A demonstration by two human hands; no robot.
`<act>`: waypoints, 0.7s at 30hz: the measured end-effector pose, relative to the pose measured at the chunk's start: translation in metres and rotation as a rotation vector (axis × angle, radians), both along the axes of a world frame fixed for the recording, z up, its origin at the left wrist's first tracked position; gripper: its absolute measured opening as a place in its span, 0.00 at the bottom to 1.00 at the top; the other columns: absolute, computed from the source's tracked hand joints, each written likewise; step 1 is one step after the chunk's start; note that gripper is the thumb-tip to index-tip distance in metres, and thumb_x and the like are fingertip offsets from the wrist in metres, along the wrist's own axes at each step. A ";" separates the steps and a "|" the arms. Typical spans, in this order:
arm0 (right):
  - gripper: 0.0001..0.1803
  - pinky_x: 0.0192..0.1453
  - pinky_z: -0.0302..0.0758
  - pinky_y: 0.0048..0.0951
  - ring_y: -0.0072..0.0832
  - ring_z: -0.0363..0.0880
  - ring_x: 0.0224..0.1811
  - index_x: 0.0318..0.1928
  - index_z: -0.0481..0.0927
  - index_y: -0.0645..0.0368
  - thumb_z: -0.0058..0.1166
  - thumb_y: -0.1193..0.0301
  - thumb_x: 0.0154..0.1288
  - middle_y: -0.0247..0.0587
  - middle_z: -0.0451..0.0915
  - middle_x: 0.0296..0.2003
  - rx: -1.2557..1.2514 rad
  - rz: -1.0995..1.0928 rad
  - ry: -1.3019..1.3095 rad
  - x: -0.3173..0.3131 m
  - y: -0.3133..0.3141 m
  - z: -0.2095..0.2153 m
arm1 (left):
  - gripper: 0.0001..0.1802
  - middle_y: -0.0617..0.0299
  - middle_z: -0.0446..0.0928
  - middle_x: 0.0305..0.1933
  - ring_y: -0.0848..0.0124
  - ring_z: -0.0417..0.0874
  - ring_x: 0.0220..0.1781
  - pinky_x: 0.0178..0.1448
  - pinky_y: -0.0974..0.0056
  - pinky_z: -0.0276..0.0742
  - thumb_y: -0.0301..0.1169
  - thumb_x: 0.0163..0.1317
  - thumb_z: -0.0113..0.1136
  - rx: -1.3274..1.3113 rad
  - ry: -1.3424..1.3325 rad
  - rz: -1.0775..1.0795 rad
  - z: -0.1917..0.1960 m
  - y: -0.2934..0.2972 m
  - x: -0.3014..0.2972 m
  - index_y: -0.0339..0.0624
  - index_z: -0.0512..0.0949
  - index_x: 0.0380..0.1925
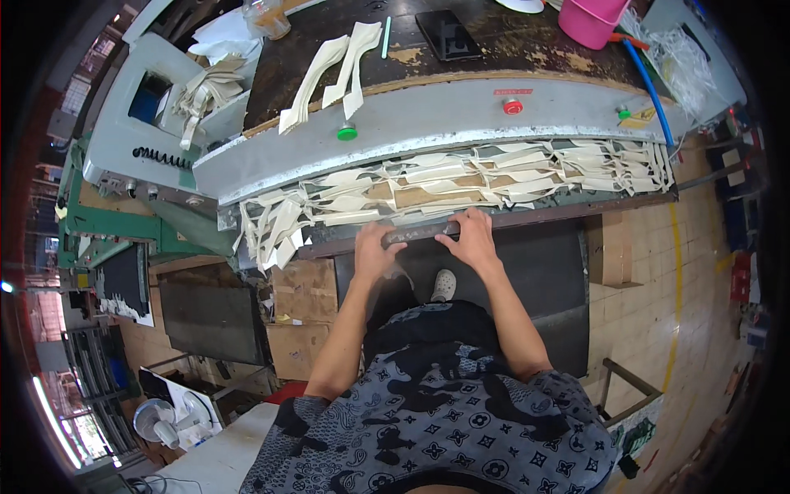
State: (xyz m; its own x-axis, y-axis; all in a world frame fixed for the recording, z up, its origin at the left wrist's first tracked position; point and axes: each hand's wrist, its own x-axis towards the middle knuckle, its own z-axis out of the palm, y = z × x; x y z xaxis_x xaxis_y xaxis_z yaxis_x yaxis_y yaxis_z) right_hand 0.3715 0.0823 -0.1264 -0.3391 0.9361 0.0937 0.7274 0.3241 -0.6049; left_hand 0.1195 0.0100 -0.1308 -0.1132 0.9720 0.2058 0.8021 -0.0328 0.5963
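A grey bin (167, 102) holds a bundle of cream strips (207, 89). A clear cup (267, 20) stands on the dark tabletop (527, 37); its contents are unclear. The left hand (374, 253) grips the left end of a dark bar (421, 234) at the machine's front edge, just before a bed of cream scraps (436, 174); the right hand (475, 240) grips its right end. Farther right are a pink bucket (589, 23), its inside hidden, and a carton (614, 251).

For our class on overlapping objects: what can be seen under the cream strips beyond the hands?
Through gaps between the cream strips, a brown, board-like surface shows. Whatever lies directly beneath the strips is covered, so it cannot be told.
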 end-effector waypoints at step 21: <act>0.16 0.60 0.76 0.45 0.50 0.81 0.55 0.49 0.84 0.61 0.72 0.73 0.62 0.50 0.83 0.48 0.098 -0.143 0.378 0.013 0.179 0.009 | 0.15 0.52 0.82 0.42 0.49 0.84 0.48 0.54 0.50 0.80 0.32 0.58 0.75 -0.175 0.179 -0.371 0.011 0.260 0.053 0.41 0.87 0.45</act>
